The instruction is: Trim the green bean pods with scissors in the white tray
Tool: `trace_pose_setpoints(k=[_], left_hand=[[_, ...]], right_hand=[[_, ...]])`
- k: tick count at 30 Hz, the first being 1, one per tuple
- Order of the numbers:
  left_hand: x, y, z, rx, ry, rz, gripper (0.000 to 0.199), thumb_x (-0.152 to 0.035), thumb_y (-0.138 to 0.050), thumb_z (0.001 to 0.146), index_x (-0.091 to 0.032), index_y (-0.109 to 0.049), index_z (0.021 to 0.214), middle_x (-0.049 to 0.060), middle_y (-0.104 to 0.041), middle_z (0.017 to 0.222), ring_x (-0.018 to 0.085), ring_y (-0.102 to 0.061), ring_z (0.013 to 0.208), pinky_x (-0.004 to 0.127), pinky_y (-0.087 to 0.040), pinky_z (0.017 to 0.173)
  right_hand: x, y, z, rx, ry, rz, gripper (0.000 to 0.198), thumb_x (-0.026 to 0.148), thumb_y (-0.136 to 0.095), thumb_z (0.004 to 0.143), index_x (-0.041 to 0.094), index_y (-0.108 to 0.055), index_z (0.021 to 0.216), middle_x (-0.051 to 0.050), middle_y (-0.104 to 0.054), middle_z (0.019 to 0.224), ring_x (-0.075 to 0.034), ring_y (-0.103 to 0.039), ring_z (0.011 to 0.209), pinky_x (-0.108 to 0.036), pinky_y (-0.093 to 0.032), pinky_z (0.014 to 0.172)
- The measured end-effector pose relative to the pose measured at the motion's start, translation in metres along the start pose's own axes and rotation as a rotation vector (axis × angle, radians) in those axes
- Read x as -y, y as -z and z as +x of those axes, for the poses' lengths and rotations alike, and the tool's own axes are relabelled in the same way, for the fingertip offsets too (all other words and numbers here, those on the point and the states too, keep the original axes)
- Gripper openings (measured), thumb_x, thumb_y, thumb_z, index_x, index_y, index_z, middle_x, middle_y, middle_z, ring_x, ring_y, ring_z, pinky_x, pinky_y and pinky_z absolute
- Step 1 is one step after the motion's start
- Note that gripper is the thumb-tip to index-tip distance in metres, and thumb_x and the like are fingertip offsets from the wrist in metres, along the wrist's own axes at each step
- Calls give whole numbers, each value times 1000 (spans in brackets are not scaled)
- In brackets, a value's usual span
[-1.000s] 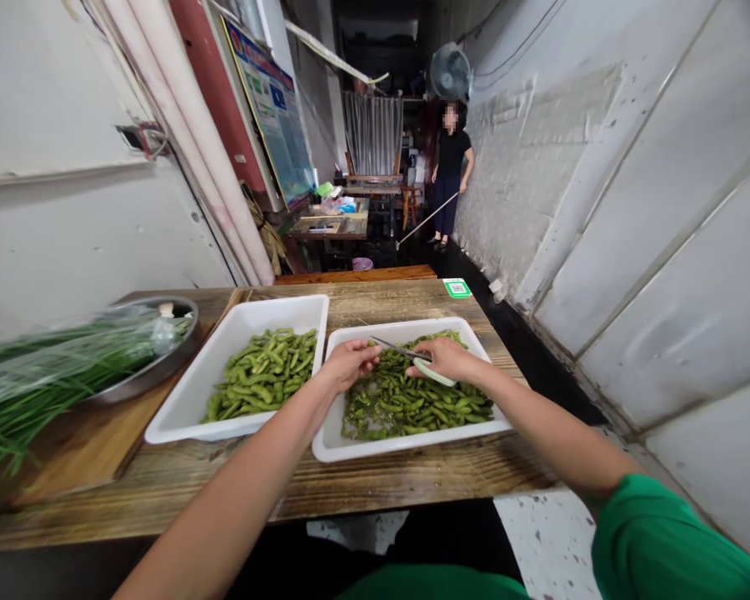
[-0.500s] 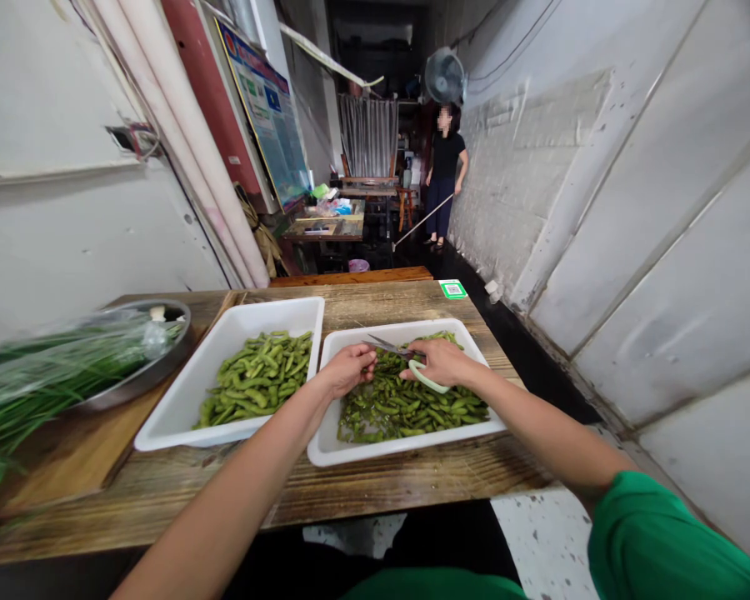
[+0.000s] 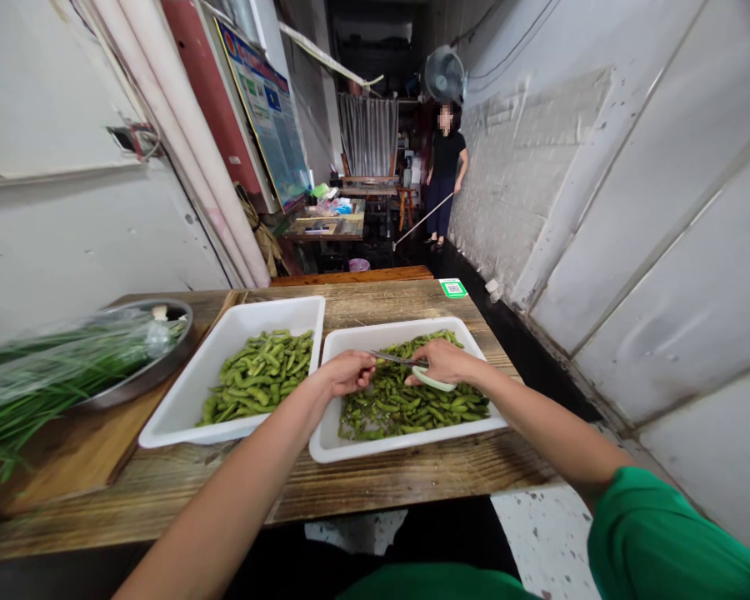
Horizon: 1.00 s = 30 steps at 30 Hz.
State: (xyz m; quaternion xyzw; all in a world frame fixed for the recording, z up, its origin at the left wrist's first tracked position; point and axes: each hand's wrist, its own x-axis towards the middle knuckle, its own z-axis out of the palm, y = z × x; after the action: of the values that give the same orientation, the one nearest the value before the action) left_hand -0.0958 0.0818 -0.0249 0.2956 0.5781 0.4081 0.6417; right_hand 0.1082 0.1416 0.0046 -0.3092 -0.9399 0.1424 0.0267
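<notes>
My right hand (image 3: 445,362) grips a pair of scissors (image 3: 436,382) with pale green handles, above the right white tray (image 3: 406,448). The metal blades point left and lie together, their tips close to the fingers of my left hand (image 3: 348,372). Those fingers are pinched together over the tray's left side; whatever sits between them is hidden. Beneath both hands, green soybean pods (image 3: 412,408) cover much of the tray, with small bits and some wetness at its left. Beside it, a second white tray (image 3: 181,408) holds a heap of soybean pods (image 3: 259,372).
Both trays rest on a wooden table (image 3: 375,492). Left of them, a metal bowl (image 3: 191,333) and green stalks (image 3: 56,400) partly under plastic lie on a cutting board (image 3: 81,471). Farther back, a person (image 3: 445,162) holds a long stick near a wall fan (image 3: 445,75).
The scissor blades were spread apart and have come together. My right hand has turned slightly, and the blades now point more level toward my left fingers, which have barely moved.
</notes>
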Motion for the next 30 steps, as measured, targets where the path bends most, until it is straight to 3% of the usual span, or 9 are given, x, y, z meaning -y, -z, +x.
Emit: trace_pose_setpoints(k=[5,8,11,14,19,23,30], left_hand=[[1,0,7,-216,-111,23,16,-15,-55,65,-14,-43,56,-6,-36,41,1,-24,31,15,-12,32],[-1,-2,9,-318,-227,30,20,-26,-55,67,-15,-42,57,-6,-36,42,1,-25,31,15,-14,31],[-4,-3,8,-316,-265,84,14,-24,-53,68,-15,-45,62,-2,-49,52,4,-41,39,15,-30,38],[-2,-1,9,-317,-258,294,6,-13,-46,69,-14,-48,63,3,-56,62,7,-50,49,19,-39,48],[8,2,15,-427,-275,586,12,-4,-52,60,-15,-51,54,5,-56,59,17,-56,68,22,-39,58],[16,-3,20,-496,-287,787,23,0,-58,51,-16,-46,40,10,-58,60,25,-53,89,25,-38,70],[17,-2,24,-535,-294,996,24,-1,-56,53,-16,-46,39,14,-59,59,28,-55,87,29,-39,71]], right_hand=[[-3,-1,3,37,-53,-49,48,61,-50,62,21,-67,82,-6,-65,71,-19,-58,65,-22,-35,54],[-5,-3,4,30,-100,-73,48,60,-50,63,21,-66,87,-8,-66,77,-21,-59,72,-24,-37,56],[-6,-3,4,-1,-108,-66,50,60,-48,65,22,-64,94,-8,-66,82,-22,-59,77,-25,-38,58],[-5,-4,4,-21,-112,-73,49,59,-47,67,21,-64,93,-9,-66,83,-22,-59,78,-25,-39,60],[-5,-5,5,-24,-119,-105,45,56,-47,68,21,-64,91,-9,-65,84,-23,-58,81,-26,-40,63],[-5,-5,4,-25,-119,-110,45,56,-48,67,21,-64,89,-9,-65,85,-24,-58,82,-27,-40,64],[-4,-5,3,-31,-106,-116,47,58,-47,67,21,-64,91,-9,-65,84,-24,-59,80,-27,-40,61]])
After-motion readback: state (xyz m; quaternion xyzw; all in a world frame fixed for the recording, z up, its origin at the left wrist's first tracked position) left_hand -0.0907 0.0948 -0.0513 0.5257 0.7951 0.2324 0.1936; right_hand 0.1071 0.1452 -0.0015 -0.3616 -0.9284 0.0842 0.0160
